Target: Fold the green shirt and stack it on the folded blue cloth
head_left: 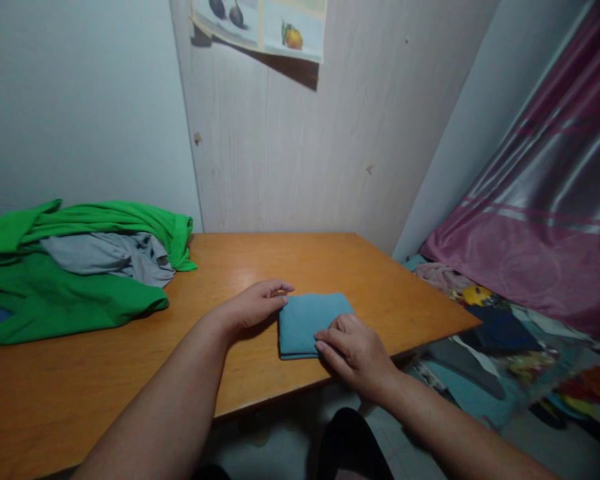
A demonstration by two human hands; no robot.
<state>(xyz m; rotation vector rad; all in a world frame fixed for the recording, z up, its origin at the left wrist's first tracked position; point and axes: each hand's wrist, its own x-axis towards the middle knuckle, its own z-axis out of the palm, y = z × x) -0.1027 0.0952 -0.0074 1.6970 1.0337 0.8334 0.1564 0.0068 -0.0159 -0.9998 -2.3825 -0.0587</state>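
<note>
A small folded blue cloth (310,320) lies on the wooden table (260,260) near its front edge. My left hand (255,305) rests at the cloth's upper left corner, fingers loosely curled and touching its edge. My right hand (354,350) lies flat on the cloth's lower right corner, fingers stretched out and pressing down. Neither hand lifts the cloth.
A pile of green and grey clothes (80,267) covers the table's left side. A heap of mixed garments (500,340) lies on the floor to the right, below a purple curtain (555,200). A wooden panel with a fruit poster (265,27) stands behind the table.
</note>
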